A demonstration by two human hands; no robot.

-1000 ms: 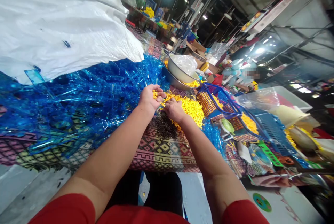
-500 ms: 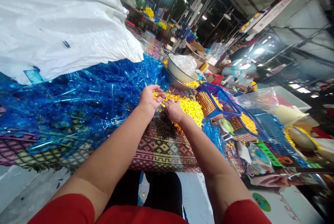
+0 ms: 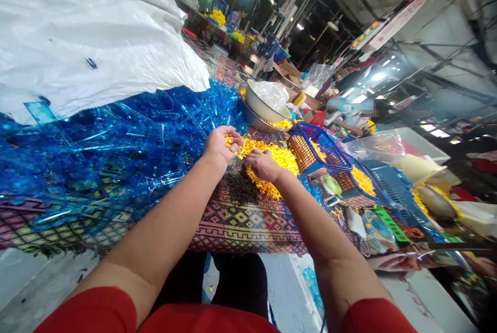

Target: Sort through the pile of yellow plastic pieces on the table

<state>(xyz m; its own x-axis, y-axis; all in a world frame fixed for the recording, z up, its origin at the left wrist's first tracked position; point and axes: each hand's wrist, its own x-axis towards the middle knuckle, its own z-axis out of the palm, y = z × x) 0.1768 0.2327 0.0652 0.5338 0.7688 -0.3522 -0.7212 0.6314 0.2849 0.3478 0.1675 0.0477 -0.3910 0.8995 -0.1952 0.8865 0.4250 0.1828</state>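
My left hand (image 3: 222, 147) is curled palm up around several small yellow plastic pieces (image 3: 229, 141), at the right edge of a heap of clear blue plastic parts (image 3: 155, 131). Just to its right, my right hand (image 3: 264, 165) rests palm down on a pile of yellow plastic pieces (image 3: 281, 159). Its fingertips are partly hidden, so what they pinch, if anything, does not show. Below both hands lies a small mound of tiny dark pieces (image 3: 241, 188) on the patterned mat (image 3: 240, 229).
A big white sack (image 3: 89, 27) covers the heap's back left. Beyond the pile stand stacked metal bowls (image 3: 267, 105) and blue baskets (image 3: 322, 144) with yellow pieces. A green-handled cup (image 3: 332, 187) sits at right. Another person (image 3: 349, 115) works further back.
My right hand has shifted slightly right, away from my left hand and over the yellow pile. The left hand keeps its curl around the yellow pieces. The whole view has shifted slightly.
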